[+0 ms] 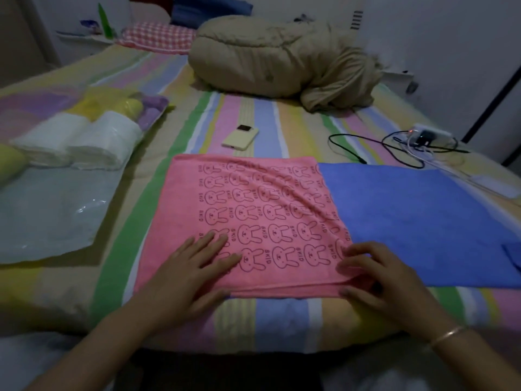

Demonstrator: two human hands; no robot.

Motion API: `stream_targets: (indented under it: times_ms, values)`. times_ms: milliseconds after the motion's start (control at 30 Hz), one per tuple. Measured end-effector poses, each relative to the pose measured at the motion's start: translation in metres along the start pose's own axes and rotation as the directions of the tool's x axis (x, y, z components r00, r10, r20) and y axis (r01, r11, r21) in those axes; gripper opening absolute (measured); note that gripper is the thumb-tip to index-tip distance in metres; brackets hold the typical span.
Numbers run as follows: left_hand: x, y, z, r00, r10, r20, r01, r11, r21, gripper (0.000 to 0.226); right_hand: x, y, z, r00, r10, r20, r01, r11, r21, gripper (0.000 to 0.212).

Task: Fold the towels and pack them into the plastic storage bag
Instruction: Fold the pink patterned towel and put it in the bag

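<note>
A pink towel (253, 204) printed with rabbits lies folded on the striped bed, straight in front of me. My left hand (194, 272) rests flat on its near left part, fingers spread. My right hand (375, 275) pinches the towel's near right corner, fingers curled over the edge and thumb under it. A blue towel (423, 221) lies flat to the right, partly under the pink one. The clear plastic storage bag (48, 215) lies at the left, with rolled white towels (81, 139), yellow towels (112, 104) and a purple towel (153, 108) at its far end.
A cream phone (240, 137) lies beyond the pink towel. Black cables and a white power strip (423, 136) sit at the right. A bundled tan quilt (282, 60) and a checked pillow (158, 36) lie at the far end of the bed.
</note>
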State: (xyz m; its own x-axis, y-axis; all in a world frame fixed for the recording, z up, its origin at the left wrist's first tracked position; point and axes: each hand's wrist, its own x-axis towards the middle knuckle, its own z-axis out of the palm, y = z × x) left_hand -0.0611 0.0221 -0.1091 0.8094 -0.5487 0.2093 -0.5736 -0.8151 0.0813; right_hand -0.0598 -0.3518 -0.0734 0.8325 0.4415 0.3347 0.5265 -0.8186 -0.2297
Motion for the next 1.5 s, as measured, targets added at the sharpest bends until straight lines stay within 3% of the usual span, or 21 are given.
stream_targets:
  times_ms: [133, 233, 400, 500, 600, 700, 767, 933, 1100, 1200, 1333, 1433, 1500]
  values:
    - [-0.012, -0.002, -0.006, 0.996, 0.07, -0.046, -0.068, 0.997, 0.045, 0.053, -0.006, -0.001, 0.005, 0.99, 0.072, -0.123, -0.082, 0.993, -0.08, 0.037]
    - [-0.019, -0.006, -0.01, 0.994, 0.096, -0.046, -0.092, 0.992, 0.085, 0.06, -0.01, -0.004, 0.01, 0.97, 0.13, -0.206, -0.153, 0.984, -0.096, 0.034]
    - [-0.023, -0.008, -0.024, 0.996, 0.081, -0.031, -0.078, 0.993, 0.094, 0.06, -0.025, -0.007, 0.004, 0.958, 0.044, -0.282, -0.066, 0.995, -0.07, 0.011]
    - [-0.029, -0.015, -0.028, 0.998, 0.051, 0.032, -0.052, 0.998, 0.038, 0.061, -0.035, -0.006, 0.005, 0.969, -0.012, -0.248, -0.014, 0.995, -0.102, 0.01]
    - [-0.033, -0.019, -0.03, 0.996, 0.053, 0.073, -0.053, 0.999, -0.002, 0.079, -0.041, -0.007, 0.01, 0.984, -0.012, -0.18, -0.007, 0.995, -0.102, 0.013]
    - [-0.036, -0.018, -0.038, 0.998, 0.007, 0.058, -0.006, 1.0, -0.025, 0.071, -0.041, -0.009, 0.007, 0.989, 0.014, -0.146, -0.022, 0.998, -0.056, 0.017]
    - [-0.035, -0.014, -0.04, 0.999, -0.03, 0.032, 0.031, 0.999, -0.043, 0.053, -0.039, -0.011, 0.004, 0.991, 0.014, -0.134, -0.019, 0.999, -0.037, 0.018]
    - [-0.024, 0.004, -0.036, 0.986, -0.106, -0.13, 0.097, 0.993, -0.074, 0.028, -0.02, -0.018, 0.004, 0.971, 0.077, -0.228, -0.08, 0.997, -0.008, 0.018]
    - [-0.011, 0.02, -0.018, 0.997, -0.008, -0.074, 0.009, 1.0, 0.016, 0.049, -0.005, -0.022, 0.012, 0.99, -0.092, 0.108, 0.099, 0.993, -0.063, 0.042]
    - [-0.008, 0.021, -0.012, 0.997, -0.033, -0.063, 0.035, 0.999, 0.032, 0.046, -0.004, -0.023, 0.01, 0.99, -0.046, 0.135, 0.048, 0.999, -0.009, 0.041]
    - [-0.005, 0.017, -0.019, 0.994, 0.025, -0.103, -0.019, 0.998, 0.063, 0.021, 0.007, -0.026, 0.007, 0.994, 0.027, 0.106, -0.029, 0.999, 0.02, 0.033]
    - [0.004, 0.013, -0.038, 1.0, -0.009, -0.002, 0.009, 0.997, 0.073, 0.036, 0.038, -0.028, 0.007, 0.979, 0.183, 0.087, -0.186, 0.982, 0.029, 0.033]
    - [0.021, 0.005, -0.05, 0.989, -0.134, 0.062, 0.137, 0.989, -0.053, 0.055, 0.071, -0.023, 0.018, 0.976, 0.208, 0.066, -0.208, 0.978, -0.01, 0.031]
